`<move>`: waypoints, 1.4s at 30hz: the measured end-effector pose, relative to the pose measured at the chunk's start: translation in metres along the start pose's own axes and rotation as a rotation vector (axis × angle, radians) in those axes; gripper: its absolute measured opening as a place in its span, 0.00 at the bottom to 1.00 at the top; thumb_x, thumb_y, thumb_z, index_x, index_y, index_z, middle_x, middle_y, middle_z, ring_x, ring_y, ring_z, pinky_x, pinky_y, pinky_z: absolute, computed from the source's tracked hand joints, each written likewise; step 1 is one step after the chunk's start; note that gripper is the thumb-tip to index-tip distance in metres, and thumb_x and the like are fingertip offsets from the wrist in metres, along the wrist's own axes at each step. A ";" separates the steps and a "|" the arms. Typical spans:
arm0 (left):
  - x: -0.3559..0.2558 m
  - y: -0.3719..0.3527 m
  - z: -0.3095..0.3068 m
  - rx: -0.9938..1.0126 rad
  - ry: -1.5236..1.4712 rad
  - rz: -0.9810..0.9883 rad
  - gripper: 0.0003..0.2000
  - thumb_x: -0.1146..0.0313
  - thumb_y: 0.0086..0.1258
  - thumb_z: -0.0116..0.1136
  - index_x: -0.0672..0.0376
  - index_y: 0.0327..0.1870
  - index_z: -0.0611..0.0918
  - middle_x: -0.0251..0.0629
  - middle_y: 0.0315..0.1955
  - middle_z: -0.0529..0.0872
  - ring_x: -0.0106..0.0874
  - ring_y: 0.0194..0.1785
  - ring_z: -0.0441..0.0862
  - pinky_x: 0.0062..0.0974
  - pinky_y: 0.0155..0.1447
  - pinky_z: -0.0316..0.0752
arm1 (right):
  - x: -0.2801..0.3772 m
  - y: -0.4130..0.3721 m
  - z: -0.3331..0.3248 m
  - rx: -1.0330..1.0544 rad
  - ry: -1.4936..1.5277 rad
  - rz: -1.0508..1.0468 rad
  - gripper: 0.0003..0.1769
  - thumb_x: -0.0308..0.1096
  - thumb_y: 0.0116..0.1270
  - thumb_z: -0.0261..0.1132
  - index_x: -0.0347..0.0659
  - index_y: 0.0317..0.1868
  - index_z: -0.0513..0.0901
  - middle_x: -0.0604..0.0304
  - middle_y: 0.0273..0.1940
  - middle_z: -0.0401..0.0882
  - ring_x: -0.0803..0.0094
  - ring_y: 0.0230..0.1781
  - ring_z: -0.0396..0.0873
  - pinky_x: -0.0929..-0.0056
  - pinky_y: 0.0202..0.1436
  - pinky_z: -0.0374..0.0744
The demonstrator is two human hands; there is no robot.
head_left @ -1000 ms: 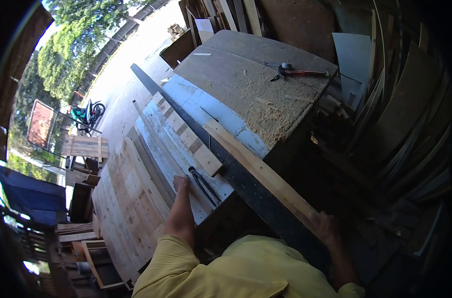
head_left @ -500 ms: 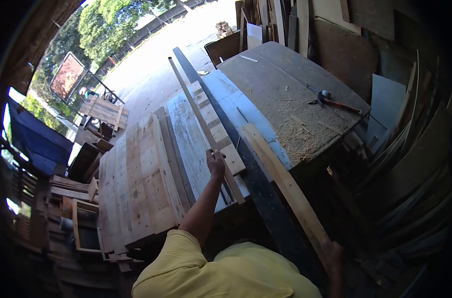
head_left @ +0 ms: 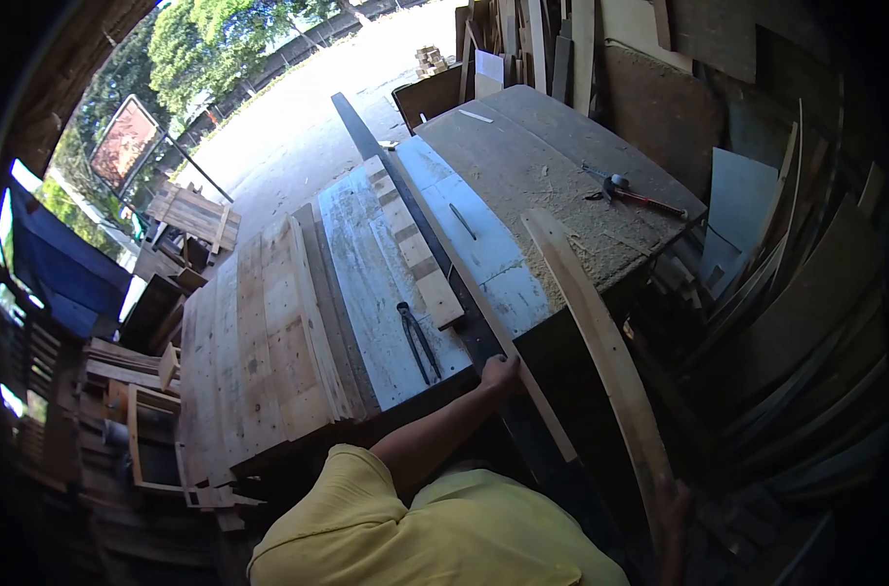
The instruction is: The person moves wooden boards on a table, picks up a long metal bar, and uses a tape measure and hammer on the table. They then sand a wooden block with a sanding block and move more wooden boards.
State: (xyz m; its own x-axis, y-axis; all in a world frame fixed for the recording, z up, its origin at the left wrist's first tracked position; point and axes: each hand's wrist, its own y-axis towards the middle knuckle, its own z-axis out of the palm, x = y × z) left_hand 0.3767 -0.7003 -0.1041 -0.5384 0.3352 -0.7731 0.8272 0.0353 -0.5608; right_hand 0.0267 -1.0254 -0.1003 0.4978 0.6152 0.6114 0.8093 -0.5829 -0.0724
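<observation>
My left hand (head_left: 500,373) is closed on a long thin wooden strip (head_left: 534,393), which lies along the dark beam (head_left: 478,337) in front of me. Low on the right, my right hand (head_left: 673,504) grips the near end of a pale wooden plank (head_left: 605,342). That plank slants away from me, its far end over the sawdust-covered tabletop. Left of the beam rests a short board with darker bands (head_left: 420,259). A pair of pincers (head_left: 415,337) lies on the whitish painted board (head_left: 356,264), and a thin pencil-like stick (head_left: 462,221) on the pale strip beyond the beam.
A hammer (head_left: 640,195) lies on the brown tabletop (head_left: 522,137) among sawdust. A wide panel of joined planks (head_left: 259,342) is at left. Boards and offcuts lean along the right wall (head_left: 806,322). A wooden frame (head_left: 156,439) stands low at left.
My left hand has carried the thin strip rightward from over the whitish board to the dark beam, uncovering the pincers. The plank in my right hand has swung right, away from the beam.
</observation>
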 end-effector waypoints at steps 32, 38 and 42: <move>-0.078 0.059 -0.063 -0.300 1.025 0.728 0.30 0.47 0.75 0.42 0.57 0.71 0.68 0.41 0.75 0.61 0.46 0.80 0.50 0.62 0.75 0.45 | 0.086 -0.003 0.032 0.342 -0.129 -0.099 0.32 0.60 0.71 0.57 0.35 0.28 0.77 0.33 0.28 0.79 0.34 0.33 0.80 0.44 0.34 0.74; -0.071 0.073 -0.088 -0.162 1.134 0.672 0.34 0.44 0.77 0.37 0.57 0.77 0.58 0.38 0.79 0.52 0.46 0.82 0.41 0.68 0.75 0.33 | 0.083 -0.003 0.046 0.256 -0.163 -0.210 0.30 0.59 0.71 0.57 0.35 0.29 0.78 0.33 0.29 0.80 0.34 0.35 0.81 0.44 0.35 0.76; -0.065 0.076 -0.086 -0.199 1.117 0.711 0.34 0.45 0.77 0.37 0.59 0.77 0.58 0.38 0.78 0.54 0.48 0.81 0.43 0.68 0.75 0.32 | 0.113 0.011 0.042 0.334 -0.156 -0.111 0.29 0.57 0.71 0.57 0.35 0.30 0.79 0.33 0.30 0.81 0.35 0.37 0.81 0.44 0.37 0.77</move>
State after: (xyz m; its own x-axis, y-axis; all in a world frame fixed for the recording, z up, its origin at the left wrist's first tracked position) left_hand 0.4886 -0.6389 -0.0708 0.3553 0.9194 -0.1686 0.9318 -0.3627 -0.0141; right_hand 0.1049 -0.9400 -0.0652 0.4224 0.7530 0.5046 0.9050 -0.3191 -0.2815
